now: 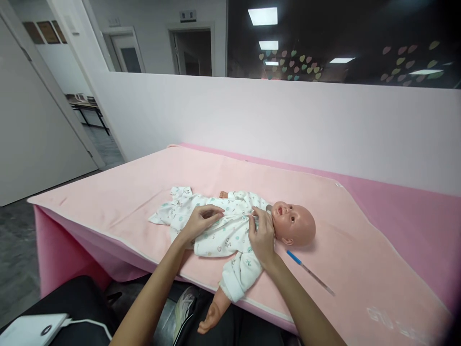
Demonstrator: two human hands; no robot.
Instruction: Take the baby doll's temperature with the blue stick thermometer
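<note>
A baby doll (297, 226) lies on its back with its head to the right, dressed in a white baby garment (219, 240) with small green prints. At the doll's belly, my left hand (203, 222) has thumb and fingers drawn close on the garment's front. My right hand (262, 235) pinches the cloth at the chest, just below the doll's neck. A fold of fabric runs between the two hands. The doll's near arm (214, 310) sticks out of a sleeve over the table edge. My fingertips partly hide the cloth they hold.
A pen-like stick with a blue cap (294, 257) lies right of my right forearm. The doll rests on a pink mat (118, 192) over a darker pink padded table (403, 206). A white phone-like device (34, 329) with a cable sits at lower left. Behind stands a white wall (252, 115).
</note>
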